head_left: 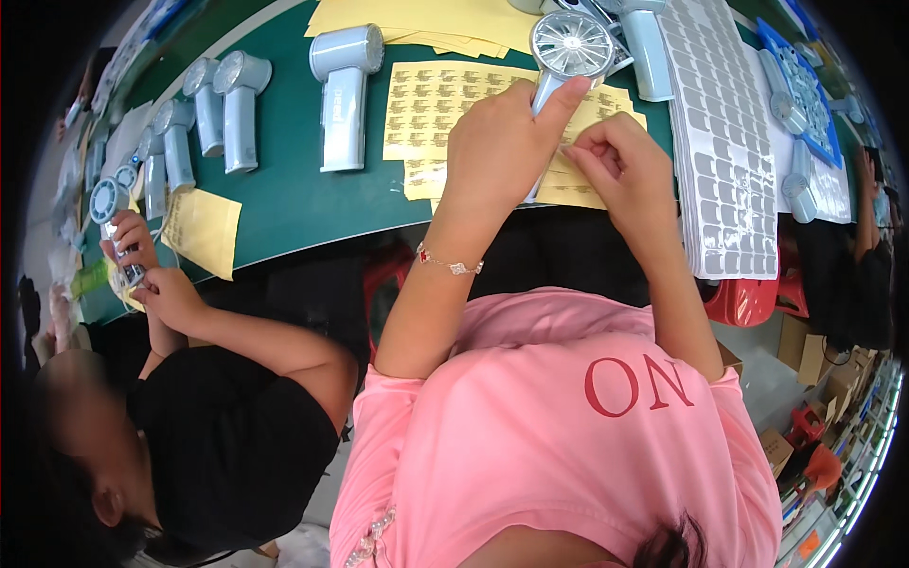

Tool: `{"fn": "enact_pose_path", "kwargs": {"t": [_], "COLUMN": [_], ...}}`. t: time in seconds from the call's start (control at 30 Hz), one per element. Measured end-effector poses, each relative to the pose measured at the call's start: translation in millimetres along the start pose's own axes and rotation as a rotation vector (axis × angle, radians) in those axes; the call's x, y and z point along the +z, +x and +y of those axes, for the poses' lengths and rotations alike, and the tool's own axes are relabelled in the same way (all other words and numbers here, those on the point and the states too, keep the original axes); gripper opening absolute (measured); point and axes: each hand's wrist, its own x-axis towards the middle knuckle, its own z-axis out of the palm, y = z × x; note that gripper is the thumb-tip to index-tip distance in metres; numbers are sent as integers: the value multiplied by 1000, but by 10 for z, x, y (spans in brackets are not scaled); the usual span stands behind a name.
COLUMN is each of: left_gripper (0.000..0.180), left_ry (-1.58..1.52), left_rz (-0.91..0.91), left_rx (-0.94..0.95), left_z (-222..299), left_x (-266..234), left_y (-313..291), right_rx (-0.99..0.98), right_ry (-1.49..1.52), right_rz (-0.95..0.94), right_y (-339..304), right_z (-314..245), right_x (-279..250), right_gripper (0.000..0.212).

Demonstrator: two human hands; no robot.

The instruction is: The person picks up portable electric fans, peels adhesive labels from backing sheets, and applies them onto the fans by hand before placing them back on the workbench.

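Observation:
My left hand [502,137] is closed around the handle of a light blue handheld fan [572,45]. The fan's round clear grille points up, and my thumb lies along the handle just below it. Close by on the right, my right hand [620,156] has its fingers curled, thumb and fingertips pressed together beside the fan's handle. Whatever they may pinch is too small or hidden to make out. Under both hands lie yellow sheets of small printed labels [417,118]. To the right is a stack of white sheets with grey stickers [724,170].
Another blue fan [346,104] lies on the green table [284,199], with several more farther left. At the left a co-worker's hands [156,270] hold a fan. A blue tray [805,85] of parts sits at the far right, and a red stool [743,301] stands below the table edge.

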Motion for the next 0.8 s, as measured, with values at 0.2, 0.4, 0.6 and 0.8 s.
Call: {"fn": "enact_pose_path", "kwargs": {"t": [0.2, 0.4, 0.6, 0.8], "left_gripper": [69, 70, 70, 69], "left_ry": [2, -26, -1, 9], "left_rz": [25, -17, -34, 16], "left_rx": [-2, -44, -43, 13], "left_z": [5, 42, 12, -4], "left_x": [-14, -31, -28, -23], "left_y": [-3, -24, -8, 21], "right_rx": [364, 221, 168, 103], "right_ry": [219, 58, -139, -223], "right_rz": [-6, -56, -92, -29], "right_y": [72, 217, 287, 210], "right_z": [120, 131, 164, 96], "right_x": [-158, -6, 30, 71], "right_gripper": [14, 17, 18, 15]}}
